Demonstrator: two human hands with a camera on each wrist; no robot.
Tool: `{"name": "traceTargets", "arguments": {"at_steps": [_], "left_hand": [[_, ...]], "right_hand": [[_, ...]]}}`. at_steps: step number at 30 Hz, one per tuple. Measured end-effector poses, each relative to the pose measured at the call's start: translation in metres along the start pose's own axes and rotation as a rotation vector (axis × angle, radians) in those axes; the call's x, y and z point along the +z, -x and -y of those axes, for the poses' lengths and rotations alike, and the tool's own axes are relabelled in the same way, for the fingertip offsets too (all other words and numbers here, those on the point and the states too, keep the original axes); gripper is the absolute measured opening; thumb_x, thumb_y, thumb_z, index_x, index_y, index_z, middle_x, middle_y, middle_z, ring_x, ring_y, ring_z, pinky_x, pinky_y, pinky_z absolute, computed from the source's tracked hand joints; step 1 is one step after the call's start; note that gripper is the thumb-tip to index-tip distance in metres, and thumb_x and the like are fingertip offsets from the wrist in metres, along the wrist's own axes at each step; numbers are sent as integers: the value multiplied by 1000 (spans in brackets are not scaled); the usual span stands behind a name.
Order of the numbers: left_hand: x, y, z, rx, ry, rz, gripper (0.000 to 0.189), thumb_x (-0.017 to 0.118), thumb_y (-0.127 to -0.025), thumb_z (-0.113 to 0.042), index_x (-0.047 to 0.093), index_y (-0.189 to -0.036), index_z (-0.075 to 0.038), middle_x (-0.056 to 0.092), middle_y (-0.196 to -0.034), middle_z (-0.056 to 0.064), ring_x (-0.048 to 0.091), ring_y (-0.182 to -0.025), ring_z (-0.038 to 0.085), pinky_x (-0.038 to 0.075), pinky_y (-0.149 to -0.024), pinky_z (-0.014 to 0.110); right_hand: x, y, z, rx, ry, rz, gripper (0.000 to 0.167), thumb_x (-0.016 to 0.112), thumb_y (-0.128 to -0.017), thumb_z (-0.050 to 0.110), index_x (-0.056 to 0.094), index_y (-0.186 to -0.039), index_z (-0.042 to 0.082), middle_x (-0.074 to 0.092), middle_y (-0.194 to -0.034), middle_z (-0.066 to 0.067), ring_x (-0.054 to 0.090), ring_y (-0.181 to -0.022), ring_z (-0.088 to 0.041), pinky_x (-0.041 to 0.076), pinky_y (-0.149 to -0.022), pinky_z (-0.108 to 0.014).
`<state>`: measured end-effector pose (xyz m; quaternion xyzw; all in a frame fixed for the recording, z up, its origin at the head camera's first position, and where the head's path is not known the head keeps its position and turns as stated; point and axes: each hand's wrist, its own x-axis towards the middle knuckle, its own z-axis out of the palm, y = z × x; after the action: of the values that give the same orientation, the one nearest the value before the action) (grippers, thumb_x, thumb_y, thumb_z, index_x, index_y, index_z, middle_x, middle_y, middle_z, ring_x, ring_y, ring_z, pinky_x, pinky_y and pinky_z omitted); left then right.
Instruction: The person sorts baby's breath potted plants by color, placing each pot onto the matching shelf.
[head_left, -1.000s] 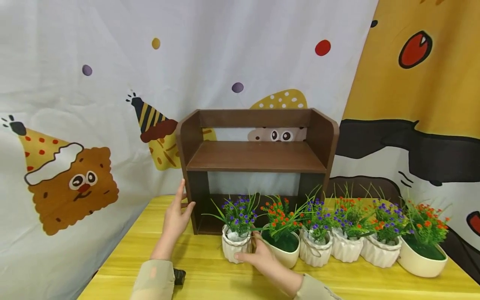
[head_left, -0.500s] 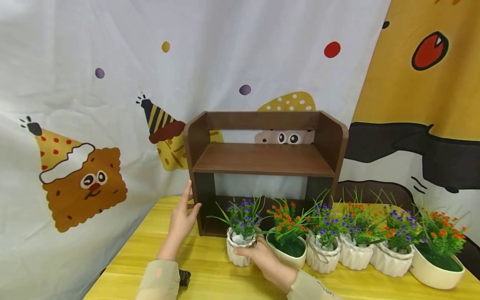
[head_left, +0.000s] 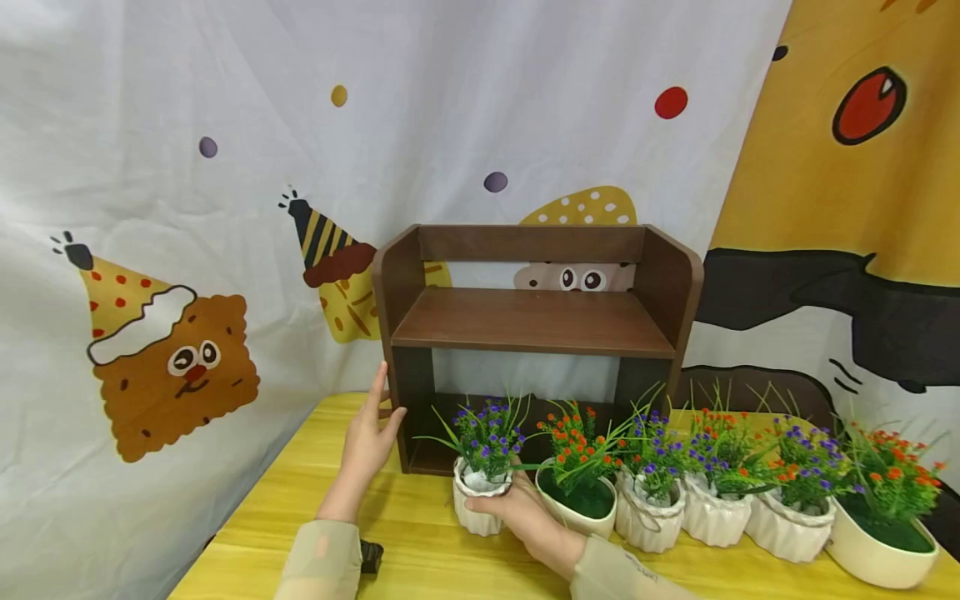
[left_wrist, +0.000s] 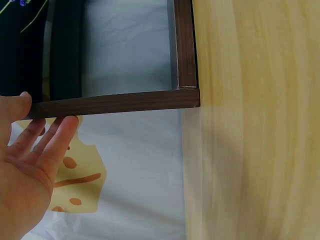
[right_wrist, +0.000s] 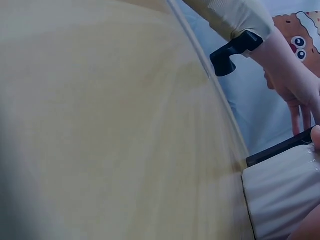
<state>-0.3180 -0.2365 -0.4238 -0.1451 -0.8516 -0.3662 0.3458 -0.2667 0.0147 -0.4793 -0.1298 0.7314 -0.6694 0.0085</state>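
My left hand (head_left: 371,442) is at the left side panel of a brown two-tier shelf (head_left: 532,321). In the left wrist view, the panel (left_wrist: 120,102) lies between my thumb and fairly straight fingers. My right hand (head_left: 528,517) grips a white ribbed flowerpot (head_left: 474,508) with purple flowers (head_left: 491,437), thumb across its front and fingers hidden behind it. The pot stands upright before the shelf's lower left. Part of this pot (right_wrist: 280,190) fills the lower right of the right wrist view.
A row of potted flowers stretches right along the yellow wood-grain table (head_left: 420,558): a cream pot with orange flowers (head_left: 581,504), several white ribbed pots, and a cream pot (head_left: 885,550) at the end. Behind hangs a printed curtain (head_left: 225,208). A black device (head_left: 371,557) sits at my left wrist.
The scene has shifted slightly right and down as the head view turned. My right hand keeps its grip on the flowerpot, and my left hand stays at the shelf panel.
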Motion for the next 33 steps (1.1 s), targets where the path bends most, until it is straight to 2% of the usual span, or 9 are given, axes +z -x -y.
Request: {"name": "traceTargets", "arguments": {"at_steps": [2,4,8,14,21,27,33], "left_hand": [[-1,0,0,11,-4,-9,84,70,-90,-7,21,-156,-28,61,-120,25,67,-88,37,56,-71,51],[-1,0,-1,19,1,-10,84,69,-90,-6,22,-156,-27,61,-119,25,67,-88,37,56,-71,50],[2,0,-3,7,13,3,83,68,-91,-7,21,-156,-28,61,-120,26,67,-89,39,56,-73,50],[0,1,-1,-20,-5,13,84,68,-92,-9,18,-156,-30,59,-124,26,66,-93,39,55,-75,53],[-2,0,0,-3,-5,1,84,68,-91,-8,19,-156,-28,59,-122,27,66,-91,41,55,-74,53],[-2,1,0,-5,-1,-5,84,69,-90,-6,21,-156,-27,60,-120,27,67,-88,38,55,-73,51],[-2,0,-1,-7,-2,4,85,69,-91,-7,19,-156,-30,60,-121,26,67,-90,38,55,-74,52]], "right_hand": [[2,0,0,-8,19,-17,82,86,-68,17,47,-139,0,49,-140,-15,39,-130,-31,20,-113,-49],[3,0,-1,-8,-13,-33,84,86,-68,14,43,-140,0,55,-133,-13,47,-125,-28,26,-111,-44],[2,1,-3,-8,-64,-37,89,85,-67,8,37,-142,1,58,-130,-12,52,-119,-24,31,-107,-37],[3,-3,-4,-27,-71,2,92,86,-67,10,35,-143,3,58,-130,-11,52,-120,-23,30,-108,-34],[6,-6,-5,-58,-128,-10,93,86,-66,5,33,-143,0,57,-132,-15,51,-121,-23,35,-102,-20],[8,-4,-7,-48,-181,-9,92,84,-66,0,34,-142,-3,55,-133,-17,51,-121,-25,38,-100,-20],[7,-3,-5,-34,-155,-14,94,85,-66,2,34,-144,-2,55,-134,-16,51,-121,-23,37,-98,-16]]}}
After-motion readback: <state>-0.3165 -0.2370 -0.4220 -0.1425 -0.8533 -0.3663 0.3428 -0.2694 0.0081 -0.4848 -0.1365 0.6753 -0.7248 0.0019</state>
